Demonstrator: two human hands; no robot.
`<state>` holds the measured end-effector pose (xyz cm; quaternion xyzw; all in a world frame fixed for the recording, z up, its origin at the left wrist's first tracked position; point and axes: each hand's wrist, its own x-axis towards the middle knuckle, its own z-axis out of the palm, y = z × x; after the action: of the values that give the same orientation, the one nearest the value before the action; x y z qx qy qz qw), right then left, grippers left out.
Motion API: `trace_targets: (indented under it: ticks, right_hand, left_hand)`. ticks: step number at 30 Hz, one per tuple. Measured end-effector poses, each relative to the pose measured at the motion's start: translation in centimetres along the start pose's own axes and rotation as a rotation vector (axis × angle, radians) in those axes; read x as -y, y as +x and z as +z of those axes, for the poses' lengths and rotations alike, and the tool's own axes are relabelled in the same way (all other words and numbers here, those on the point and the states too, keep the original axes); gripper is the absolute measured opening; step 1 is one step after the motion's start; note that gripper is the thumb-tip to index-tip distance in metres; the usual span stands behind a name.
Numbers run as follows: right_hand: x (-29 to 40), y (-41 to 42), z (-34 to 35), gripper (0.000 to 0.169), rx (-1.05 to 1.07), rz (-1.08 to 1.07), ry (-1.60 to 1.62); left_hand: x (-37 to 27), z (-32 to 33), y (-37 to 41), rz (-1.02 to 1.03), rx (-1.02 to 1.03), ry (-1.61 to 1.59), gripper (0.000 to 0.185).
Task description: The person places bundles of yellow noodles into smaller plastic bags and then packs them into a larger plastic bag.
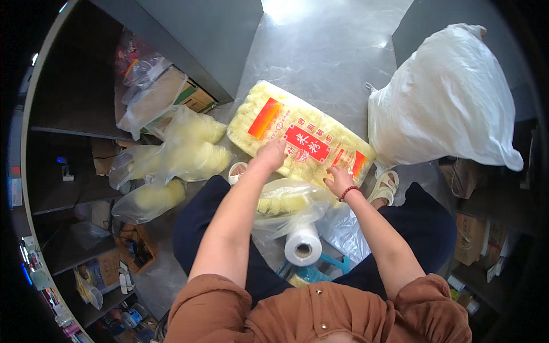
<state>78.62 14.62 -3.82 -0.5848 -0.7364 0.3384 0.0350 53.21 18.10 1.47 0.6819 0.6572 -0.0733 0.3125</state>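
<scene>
A large clear plastic pack of pale yellow dried noodles (257, 96) lies aslant on the floor before me, bearing red and orange print. My left hand (272, 154) rests at its near side, fingertips on the printed film; whether they pinch it I cannot tell. Close to the right end, my right hand (341, 180) has its fingers spread at the pack's near edge, a red bead bracelet on the wrist. Between my knees lies a thin clear bag (283, 205) with similar yellow noodles inside. Nearer to me stands a white roll of plastic bags (303, 248).
Several filled bags of noodles (193, 158) lie at the left beside dark shelves (77, 167). A big bulging white sack (441, 98) stands at the right. Below the roll is a blue plastic stool (311, 272). A brown basket (136, 248) sits at the lower left.
</scene>
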Motion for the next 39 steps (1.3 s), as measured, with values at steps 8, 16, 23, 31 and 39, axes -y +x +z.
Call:
trace_targets:
  ticks: [8, 16, 23, 31, 39]
  right_hand:
    - [-1.9, 8.3, 1.7, 0.072, -0.01, -0.025, -0.305]
    - [-0.8, 9.0, 1.8, 0.099, 0.155, -0.006, -0.505]
    - [-0.8, 9.1, 1.8, 0.096, 0.157, -0.02, -0.51]
    - [-0.4, 9.2, 1.6, 0.094, 0.173, -0.019, -0.52]
    - [-0.7, 9.2, 1.8, 0.093, 0.162, -0.017, -0.495]
  left_hand:
    - [-1.7, 9.3, 6.4, 0.066, -0.171, 0.088, 0.067]
    - [-1.1, 8.4, 12.0, 0.202, -0.184, 0.308, 0.049]
    - [-4.1, 6.1, 13.4, 0.194, 0.034, 0.585, 0.061]
    - [-4.1, 8.1, 13.7, 0.404, 0.048, 0.893, 0.07]
    - [-4.2, 9.1, 14.0, 0.382, 0.049, 0.848, 0.06]
